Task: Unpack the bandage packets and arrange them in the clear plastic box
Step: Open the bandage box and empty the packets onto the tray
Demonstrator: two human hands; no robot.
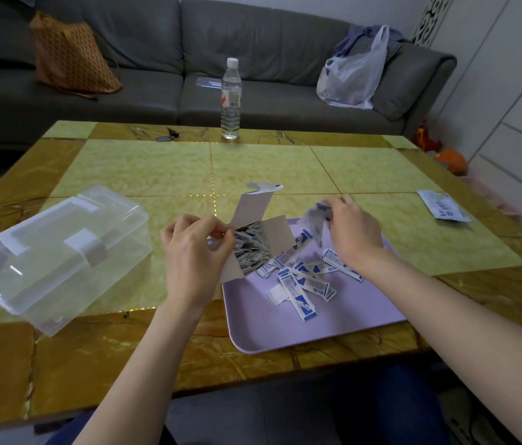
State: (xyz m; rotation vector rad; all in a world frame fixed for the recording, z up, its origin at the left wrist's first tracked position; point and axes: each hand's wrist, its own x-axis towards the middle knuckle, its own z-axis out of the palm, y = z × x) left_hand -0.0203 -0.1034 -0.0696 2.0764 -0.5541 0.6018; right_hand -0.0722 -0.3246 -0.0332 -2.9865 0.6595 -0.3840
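My left hand (pixel 197 248) grips an open cardboard box (pixel 253 216), tipped toward the right and full of bandage packets (pixel 251 248). My right hand (pixel 351 229) pinches a blurred bunch of packets (pixel 314 220) above the lilac tray (pixel 333 326). Several white-and-blue packets (pixel 301 284) lie scattered on the tray below. The clear plastic box (pixel 57 255) stands to the left on the table with its lid and white latch closed.
A water bottle (pixel 230 97) stands at the table's far edge, with keys (pixel 166 136) to its left. A printed sachet (pixel 444 207) lies at the right. Behind the table is a grey sofa (pixel 269 59) with bags on it.
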